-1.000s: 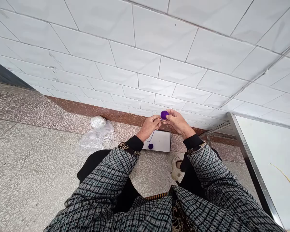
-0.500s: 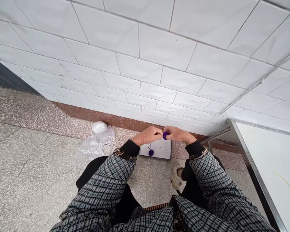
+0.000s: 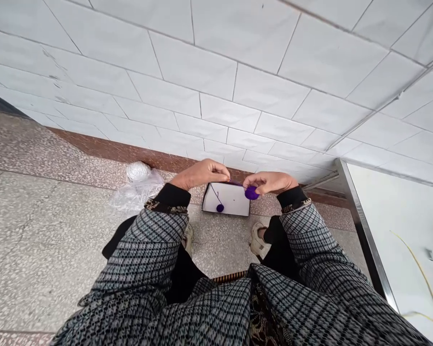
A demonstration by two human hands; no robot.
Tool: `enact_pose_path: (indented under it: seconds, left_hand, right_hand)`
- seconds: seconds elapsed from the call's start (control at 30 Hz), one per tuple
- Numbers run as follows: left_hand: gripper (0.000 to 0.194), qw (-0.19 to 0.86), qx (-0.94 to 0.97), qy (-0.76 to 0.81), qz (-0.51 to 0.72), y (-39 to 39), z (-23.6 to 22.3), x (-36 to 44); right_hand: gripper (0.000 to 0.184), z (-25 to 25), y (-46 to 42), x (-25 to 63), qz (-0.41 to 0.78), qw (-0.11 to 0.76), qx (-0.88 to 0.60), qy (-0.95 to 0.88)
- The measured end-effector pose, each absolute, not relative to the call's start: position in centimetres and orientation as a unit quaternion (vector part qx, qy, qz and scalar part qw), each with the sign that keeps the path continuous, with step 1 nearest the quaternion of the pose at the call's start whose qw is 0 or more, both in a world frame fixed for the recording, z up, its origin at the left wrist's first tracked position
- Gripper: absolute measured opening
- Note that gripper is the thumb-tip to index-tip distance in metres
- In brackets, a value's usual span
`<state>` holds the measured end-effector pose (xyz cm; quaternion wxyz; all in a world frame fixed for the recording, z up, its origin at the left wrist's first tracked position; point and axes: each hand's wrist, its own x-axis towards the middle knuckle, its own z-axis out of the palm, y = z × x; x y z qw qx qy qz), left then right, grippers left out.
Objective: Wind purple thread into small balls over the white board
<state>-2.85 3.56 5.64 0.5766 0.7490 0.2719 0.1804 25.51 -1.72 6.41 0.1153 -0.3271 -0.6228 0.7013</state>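
My right hand (image 3: 268, 182) grips a round purple yarn ball (image 3: 251, 192) between thumb and fingers. My left hand (image 3: 204, 174), to the left of it, is closed in a pinch on a purple yarn strand (image 3: 237, 183). That strand stretches across the gap between the hands. Below them, a smaller dark purple ball (image 3: 220, 208) lies in a shallow white box lid with dark edges (image 3: 234, 204). A thin strand rises from this small ball toward my left hand. Whether a thin tool is also in my fingers is too small to tell.
A white yarn ball (image 3: 138, 171) and a clear plastic bag (image 3: 135, 194) lie on the speckled floor (image 3: 32, 240) at the left. The tiled wall (image 3: 216, 105) rises close ahead. A metal-edged white table (image 3: 400, 216) stands at the right, with a yellow cord (image 3: 423, 271) on it.
My hands were close together at the purple ball; now they are apart, the left drawn leftward, with a strand pulled out between them. The view has tilted and shifted slightly.
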Motion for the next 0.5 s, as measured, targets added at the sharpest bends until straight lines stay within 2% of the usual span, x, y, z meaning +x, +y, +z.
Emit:
enact_pose_path:
  seconds: [0.1, 0.37, 0.5]
  left_hand:
    - [0.025, 0.557, 0.754, 0.284, 0.203, 3.7, 5.9, -3.5]
    - [0.041, 0.539, 0.756, 0.325, 0.177, 3.7, 4.9, -2.4]
    - [0.056, 0.59, 0.712, 0.323, 0.202, 3.2, 3.8, -0.8]
  right_hand:
    - [0.034, 6.2, -1.5, 25.5, 0.713, 0.109, -0.317, -0.616]
    - [0.042, 6.3, -2.0, 24.7, 0.73, 0.227, -0.296, -0.573]
    - [0.059, 6.6, -2.3, 23.5, 0.73, 0.306, -0.302, -0.531]
